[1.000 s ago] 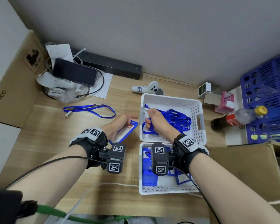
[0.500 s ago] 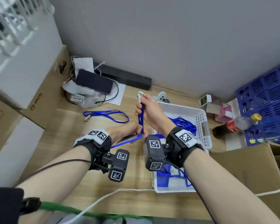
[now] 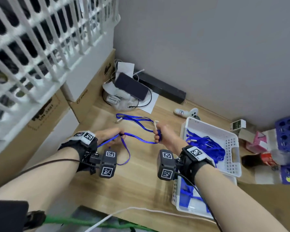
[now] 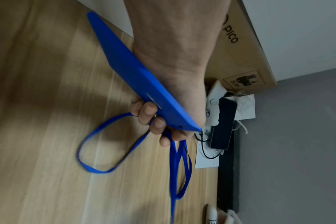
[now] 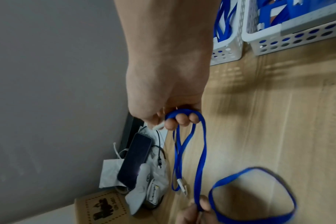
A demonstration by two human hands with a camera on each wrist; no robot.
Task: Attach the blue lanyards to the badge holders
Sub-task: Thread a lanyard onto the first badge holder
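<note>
Progress looks early, judging by how things lie. The left hand (image 3: 110, 137) grips a flat, rigid blue badge holder (image 4: 142, 80) together with a run of lanyard strap, while the right hand (image 3: 164, 136), held apart from it at centre frame, is curled round the other end of the same blue lanyard (image 3: 137, 138), its pale clip end (image 3: 156, 123) poking out above the fist. The strap sags between the two hands and one loop hangs toward the bench (image 3: 132, 181). Whether the clip is yet through the holder's slot cannot be told; it seems not.

Much remains: the far white basket (image 3: 231, 141), right of centre, holds a tangle of lanyards, and the near basket (image 3: 176, 198), lower right, holds more blue holders. A second lanyard (image 3: 132, 117) lies loose on the bench above the hands.

The strap is thin, flat woven ribbon, limp and easily twisted; the baskets are perforated hard plastic; the bench has a pale wood-grain surface.
</note>
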